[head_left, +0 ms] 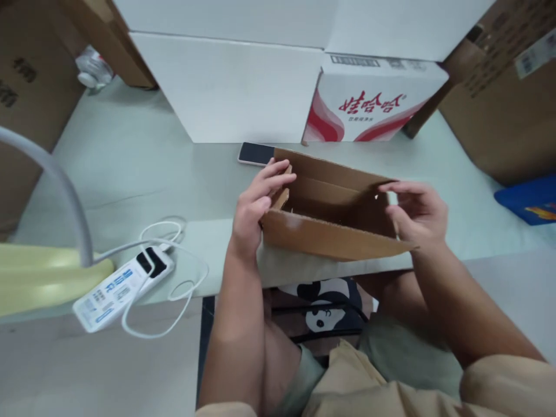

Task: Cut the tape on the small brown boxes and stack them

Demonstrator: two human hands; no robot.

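Note:
A brown cardboard box (334, 246), its top side open, stands near the table's front edge between my hands. My left hand (256, 202) is closed on its left end, fingers laid over small folded flaps (281, 198) and the thumb beside them. At the right end, my right hand (419, 211) grips the box with bent index finger and thumb. A little light shows between those two fingers; the other fingers are partly hidden. Inside, the box looks dark, and its bottom is hard to make out. Just behind the left end lies a dark-screened phone (256, 153).
White cartons (247, 87) with a red-printed side (369, 104) stand behind the box. To the left lie a white power bank (124, 289) with a looped cable and a yellow object (47, 275). A blue packet (530, 200) and a large carton (504, 116) are at right.

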